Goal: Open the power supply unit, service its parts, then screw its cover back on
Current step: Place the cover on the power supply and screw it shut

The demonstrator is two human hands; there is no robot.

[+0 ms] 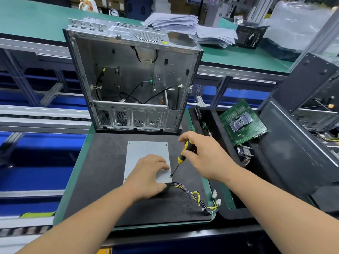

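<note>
The power supply unit lies flat on a black mat, its grey metal cover facing up. My left hand rests on the near half of the cover, fingers spread and pressing it down. My right hand grips a yellow-and-black screwdriver. The screwdriver tip sits on a screw at the cover's near right corner, just beside my left fingertips. A bundle of yellow, purple and black wires with white plugs runs from the unit's near end to the right.
An empty, open computer case stands upright behind the mat. To the right, a black tray holds a green motherboard and a heatsink. Stacked papers lie on the far green bench.
</note>
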